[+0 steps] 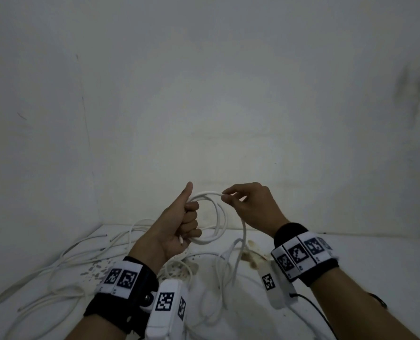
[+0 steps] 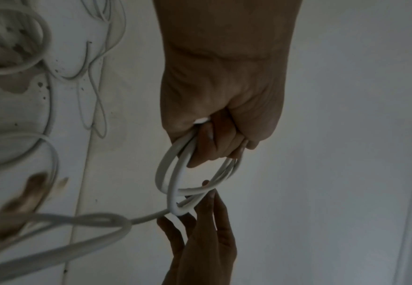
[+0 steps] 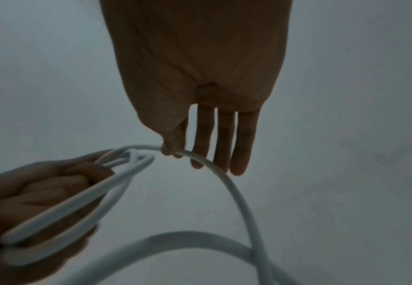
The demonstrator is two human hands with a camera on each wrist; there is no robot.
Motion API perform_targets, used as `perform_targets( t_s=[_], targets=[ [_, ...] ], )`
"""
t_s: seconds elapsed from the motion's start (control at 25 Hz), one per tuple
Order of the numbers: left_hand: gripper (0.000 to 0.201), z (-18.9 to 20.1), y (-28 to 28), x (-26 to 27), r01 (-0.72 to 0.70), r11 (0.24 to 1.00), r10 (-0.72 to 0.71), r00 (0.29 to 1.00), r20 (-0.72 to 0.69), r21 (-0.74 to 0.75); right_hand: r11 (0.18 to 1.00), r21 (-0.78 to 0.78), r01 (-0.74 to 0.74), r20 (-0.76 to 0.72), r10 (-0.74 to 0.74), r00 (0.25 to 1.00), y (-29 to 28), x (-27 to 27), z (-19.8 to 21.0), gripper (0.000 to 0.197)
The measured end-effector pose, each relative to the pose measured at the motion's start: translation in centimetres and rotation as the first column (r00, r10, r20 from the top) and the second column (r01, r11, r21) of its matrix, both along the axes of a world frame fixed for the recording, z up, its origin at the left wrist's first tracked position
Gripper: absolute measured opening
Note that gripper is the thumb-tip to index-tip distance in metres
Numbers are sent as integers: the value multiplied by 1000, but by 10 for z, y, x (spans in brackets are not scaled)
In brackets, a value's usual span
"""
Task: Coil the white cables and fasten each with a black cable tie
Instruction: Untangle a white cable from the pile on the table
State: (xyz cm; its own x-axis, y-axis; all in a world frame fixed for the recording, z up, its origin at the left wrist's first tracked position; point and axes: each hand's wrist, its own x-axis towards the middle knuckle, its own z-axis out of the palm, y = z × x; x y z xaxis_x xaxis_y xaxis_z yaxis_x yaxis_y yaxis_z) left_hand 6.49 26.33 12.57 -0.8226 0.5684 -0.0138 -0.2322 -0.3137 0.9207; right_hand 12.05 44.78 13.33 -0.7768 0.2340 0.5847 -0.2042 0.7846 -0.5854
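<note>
A white cable [image 1: 220,218] is wound into a few loops held up above the table. My left hand [image 1: 184,224] grips the left side of the coil [image 2: 173,173] in a fist, thumb pointing up. My right hand [image 1: 243,204] pinches the top strand [image 3: 200,158] between thumb and forefinger, the other fingers straight. From that pinch the loose length [image 1: 243,241] drops to the table. No black cable tie shows in any view.
More white cables [image 1: 64,268] lie tangled over the white table [image 1: 375,266], mostly at left and centre. A brown stain [image 1: 251,256] marks the table below the coil. A thin black lead [image 1: 314,307] runs at the right. White walls close the back and left.
</note>
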Motion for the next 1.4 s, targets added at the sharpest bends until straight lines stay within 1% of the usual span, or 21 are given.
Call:
perform_targets(
  t_s=[0.08,0.16,0.24,0.32,0.36,0.4,0.44,0.52,0.6,0.68,0.76,0.8,0.88,0.92,1.0,1.04,1.16,1.24,1.28,1.32,1.4],
  targets=[
    [57,0,2,1,15,999,-16,1000,26,29,985,-174,-1,0,1,1000,-7,-1,-10,15],
    [55,-2,5,0,-16,1000,15,1000,21,17,936,-352,-24,37,40,999,-13,3,-14,19],
    [54,-4,6,-2,-95,994,94,995,-24,-60,886,-458,-73,33,100,994,-14,8,-11,17],
    [53,-6,5,-5,-151,981,142,987,-72,-126,842,-507,-186,42,240,970,-11,13,-1,11],
    [52,-6,5,-7,-152,979,144,987,-72,-135,830,-511,-225,63,297,953,-9,14,3,12],
    [53,-7,5,-8,-134,983,129,990,-52,-122,842,-488,-228,87,307,948,-7,15,6,12],
    [53,-7,5,-8,-100,991,99,995,-17,-94,876,-442,-195,102,265,959,-7,14,8,11],
    [55,-6,6,-6,-16,1000,17,999,48,-18,939,-331,-92,76,124,989,-6,10,7,7],
    [56,-4,7,-6,45,998,-49,996,78,46,947,-317,-49,47,67,997,-9,5,3,8],
    [56,-2,9,-6,69,995,-75,994,84,78,889,-450,-80,69,123,990,-14,3,-3,10],
    [55,-2,10,-9,52,996,-59,995,83,79,777,-617,-124,109,240,965,-18,6,-5,12],
    [54,-2,10,-10,34,998,-39,996,81,60,727,-672,-140,122,295,948,-18,9,-4,13],
    [52,-5,10,-14,-11,1000,12,999,47,-29,675,-720,-163,106,339,935,-9,11,1,12],
    [51,-6,11,-16,-37,996,39,999,20,-85,677,-717,-168,89,328,940,-3,12,4,11],
    [48,-8,13,-20,-78,986,76,997,-18,-149,723,-665,-185,76,312,947,5,12,13,10],
    [48,-9,15,-21,-87,986,87,996,-12,-145,750,-629,-203,88,328,940,6,12,15,10],
    [48,-7,18,-22,-85,995,87,995,41,-47,812,-514,-278,119,389,914,-2,14,10,13],
    [51,-5,17,-19,-57,998,55,996,65,23,872,-399,-285,67,337,939,-6,13,0,11],
    [52,-4,16,-17,-36,998,33,997,72,48,885,-376,-275,34,310,950,-7,12,-5,9],
    [53,-3,15,-15,-12,998,7,997,76,66,862,-417,-289,15,324,946,-6,11,-8,10],
    [54,-1,12,-11,30,997,-35,997,63,75,705,-606,-368,-9,457,889,-7,10,-13,15]
  ],
)
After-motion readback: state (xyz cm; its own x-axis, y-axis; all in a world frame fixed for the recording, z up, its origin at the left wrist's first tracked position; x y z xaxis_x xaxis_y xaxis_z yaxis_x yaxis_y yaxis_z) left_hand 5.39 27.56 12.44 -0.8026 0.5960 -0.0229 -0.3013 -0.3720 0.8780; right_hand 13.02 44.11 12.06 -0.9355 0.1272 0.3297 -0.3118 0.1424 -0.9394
